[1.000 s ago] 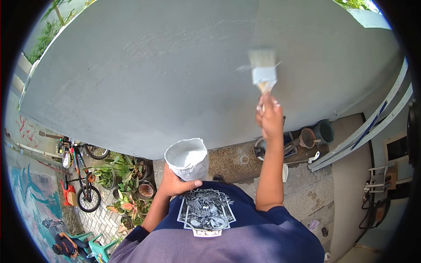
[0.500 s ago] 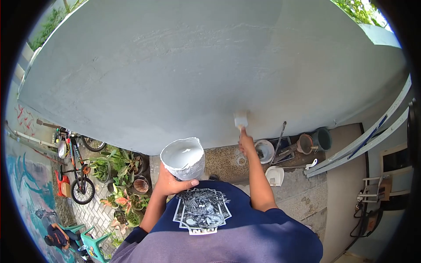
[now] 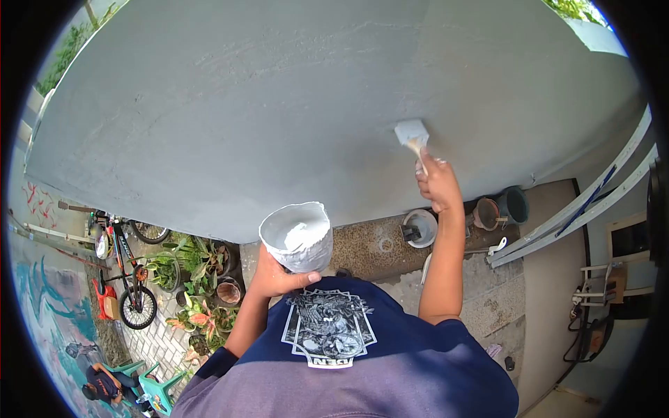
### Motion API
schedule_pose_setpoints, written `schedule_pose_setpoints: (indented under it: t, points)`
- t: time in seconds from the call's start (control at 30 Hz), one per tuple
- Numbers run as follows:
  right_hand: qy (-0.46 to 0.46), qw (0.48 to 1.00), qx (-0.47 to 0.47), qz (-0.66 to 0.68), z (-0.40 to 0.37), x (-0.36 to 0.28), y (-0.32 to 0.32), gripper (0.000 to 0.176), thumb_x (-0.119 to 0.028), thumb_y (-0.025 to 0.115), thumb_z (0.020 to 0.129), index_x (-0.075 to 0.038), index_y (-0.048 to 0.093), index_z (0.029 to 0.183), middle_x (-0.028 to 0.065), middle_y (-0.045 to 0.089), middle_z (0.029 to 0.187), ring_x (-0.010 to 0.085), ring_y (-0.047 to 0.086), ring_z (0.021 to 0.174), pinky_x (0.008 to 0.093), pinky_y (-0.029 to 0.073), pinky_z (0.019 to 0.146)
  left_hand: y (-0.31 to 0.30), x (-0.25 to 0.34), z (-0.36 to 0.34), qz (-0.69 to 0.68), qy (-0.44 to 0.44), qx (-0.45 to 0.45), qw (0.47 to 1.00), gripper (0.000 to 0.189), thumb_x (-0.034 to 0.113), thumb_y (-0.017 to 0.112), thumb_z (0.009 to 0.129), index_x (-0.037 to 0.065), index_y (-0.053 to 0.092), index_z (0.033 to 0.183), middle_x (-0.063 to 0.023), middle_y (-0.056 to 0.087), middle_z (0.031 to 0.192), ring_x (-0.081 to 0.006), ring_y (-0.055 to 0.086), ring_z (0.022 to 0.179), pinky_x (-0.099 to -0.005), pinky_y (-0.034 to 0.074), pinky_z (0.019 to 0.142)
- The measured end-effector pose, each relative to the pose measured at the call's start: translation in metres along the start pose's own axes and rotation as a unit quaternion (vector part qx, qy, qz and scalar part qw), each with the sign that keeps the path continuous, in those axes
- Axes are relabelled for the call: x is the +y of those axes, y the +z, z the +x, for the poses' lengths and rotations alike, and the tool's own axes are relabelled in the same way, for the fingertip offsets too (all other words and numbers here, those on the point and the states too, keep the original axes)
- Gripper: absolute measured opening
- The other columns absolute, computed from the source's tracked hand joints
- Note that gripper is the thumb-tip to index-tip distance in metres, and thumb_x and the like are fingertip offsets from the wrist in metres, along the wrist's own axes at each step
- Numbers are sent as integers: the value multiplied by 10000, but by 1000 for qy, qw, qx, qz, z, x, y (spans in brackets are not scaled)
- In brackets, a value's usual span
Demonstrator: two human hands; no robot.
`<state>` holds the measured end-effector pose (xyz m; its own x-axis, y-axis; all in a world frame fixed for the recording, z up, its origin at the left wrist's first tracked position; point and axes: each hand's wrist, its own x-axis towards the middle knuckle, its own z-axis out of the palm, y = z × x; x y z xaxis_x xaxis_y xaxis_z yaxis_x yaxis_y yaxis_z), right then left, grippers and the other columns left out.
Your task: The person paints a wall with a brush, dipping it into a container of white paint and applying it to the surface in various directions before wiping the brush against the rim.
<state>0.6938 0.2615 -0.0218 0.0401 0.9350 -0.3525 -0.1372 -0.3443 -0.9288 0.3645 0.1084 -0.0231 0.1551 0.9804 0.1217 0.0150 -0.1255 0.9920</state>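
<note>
In front of me stands a grey wall (image 3: pixel 265 118), its surface smooth with a few rough ridges. My right hand (image 3: pixel 439 184) is closed around the handle of a paintbrush (image 3: pixel 412 134). The brush's wide head, coated white, lies against the wall right of centre. Close before my chest, my left hand (image 3: pixel 277 277) grips a paint-crusted container (image 3: pixel 308 256) from the side and below, thumb across its front. White paint (image 3: pixel 301 237) shows inside the open top. The container's far underside is hidden by my hand.
At the wall's foot on the right are a white bucket (image 3: pixel 421 228), a brown pot (image 3: pixel 486 213) and a dark bucket (image 3: pixel 514 205). Potted plants (image 3: pixel 202 265) and a bicycle (image 3: pixel 132 279) are at left. A person (image 3: pixel 104 383) sits near a green table (image 3: pixel 157 393).
My right hand has moved up and to the right, carrying the paintbrush higher along the wall. The container in my left hand has shifted slightly up and right in view.
</note>
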Motion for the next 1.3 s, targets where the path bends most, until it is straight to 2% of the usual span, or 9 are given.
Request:
schedule_pose_setpoints:
  t: [0.23, 0.33, 0.43, 0.63, 0.7, 0.77, 1.0, 1.2, 1.3]
  points:
    - [-340, 932, -26, 127, -37, -151, 32, 452, -501, 499, 1030, -93, 519, 834, -57, 419, 587, 12, 293, 416, 198, 182, 371, 6, 9, 14, 11, 11, -55, 998, 879, 260, 928, 584, -43, 528, 1306, -153, 631, 1228, -245, 606, 1142, -376, 455, 1010]
    - [-258, 965, -22, 45, -7, -130, 40, 511, -561, 474, 1020, -116, 488, 769, -55, 416, 567, 16, 319, 426, 211, 222, 378, 8, 5, 8, 22, 16, -48, 998, 908, 257, 932, 576, -42, 509, 1321, -158, 617, 1250, -249, 595, 1163, -380, 445, 1020]
    - [-178, 984, -11, 29, 54, -1, 36, 564, -625, 452, 999, -160, 412, 683, -61, 394, 554, 45, 327, 410, 236, 241, 373, 9, 0, 0, 11, 8, -13, 1000, 943, 256, 937, 568, -39, 482, 1339, -163, 596, 1279, -253, 576, 1191, -382, 429, 1038]
    - [234, 972, 20, 19, 85, 234, -2, 549, -611, 484, 992, -141, 446, 711, -46, 368, 543, 70, 284, 390, 251, 200, 364, 1, 4, -16, -10, -38, 55, 998, 905, 263, 940, 570, -36, 514, 1310, -152, 621, 1232, -250, 602, 1138, -383, 453, 1005]
    - [253, 965, 65, 4, 78, 246, -3, 541, -597, 492, 994, -138, 447, 711, -44, 367, 543, 68, 288, 392, 249, 196, 361, 2, 8, -14, 9, -18, 45, 999, 903, 262, 939, 571, -37, 516, 1311, -152, 622, 1233, -249, 602, 1140, -382, 453, 1006]
    - [272, 957, 104, -11, 89, 237, 1, 534, -584, 500, 996, -135, 447, 711, -43, 365, 543, 66, 291, 393, 247, 191, 358, -2, 13, -14, 45, 17, 33, 998, 900, 262, 936, 574, -40, 520, 1312, -153, 624, 1235, -246, 600, 1145, -381, 453, 1007]
    - [23, 998, 57, -19, 25, 59, 4, 481, -462, 524, 1026, -121, 469, 691, -49, 388, 530, 45, 313, 387, 244, 198, 346, 4, 10, -13, 10, 3, 20, 1000, 878, 269, 936, 582, -43, 538, 1300, -147, 635, 1233, -239, 605, 1148, -380, 460, 1002]
    - [-260, 962, 15, 86, -7, -85, 20, 484, -546, 530, 1004, -135, 487, 753, -73, 372, 551, 11, 269, 394, 199, 176, 347, -5, 6, -14, 68, -7, -44, 997, 947, 275, 941, 577, -43, 481, 1342, -162, 615, 1253, -245, 595, 1157, -384, 449, 1014]
    - [-289, 956, 25, 50, -18, -123, 34, 530, -571, 507, 1005, -145, 449, 695, -72, 355, 539, 16, 270, 406, 211, 176, 365, -7, 5, -16, 56, -7, -27, 998, 1005, 273, 941, 576, -41, 419, 1376, -163, 598, 1258, -250, 582, 1170, -389, 437, 1029]
